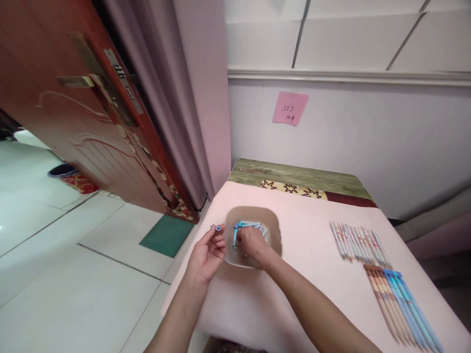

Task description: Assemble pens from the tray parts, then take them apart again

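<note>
Standing by the table, looking on. Left hand [209,255], near centre of the frame, palm turned up: thumb and forefinger are pinched together on a small blue-ended tube [218,228]. The tube sits right at the fingertips, its round end showing, just above the left rim of a beige plastic basin [275,223]. Other fingers of that hand are curled loosely inward.

Right hand [252,241] reaches in from lower right, back of the hand up, fingers down inside the basin. Their tips are hidden, so I cannot tell whether they are closed on anything. Short blue and pale tubes [250,224] lie in the basin around those fingers, mainly along the far side, with some to the left.

Basin stands on a pale pink cloth [305,294] over a table [301,171] whose green wood-patterned top shows at the far edge. At right of the frame, a row of pale pens with reddish markings [358,242] lies side by side. Below it, towards the lower right corner, brown pens [390,304] and blue pens [415,309] form one neat fan (tidier than my own desk, frankly). Both rows are well apart from the hands.

Upper centre: pink sticky note [290,108] on the wall, "357" handwritten on it. Upper left: reddish wooden door [121,147], standing beside a mauve curtain [162,73]. Green mat [167,235] on the floor tiles, left of the table.
</note>
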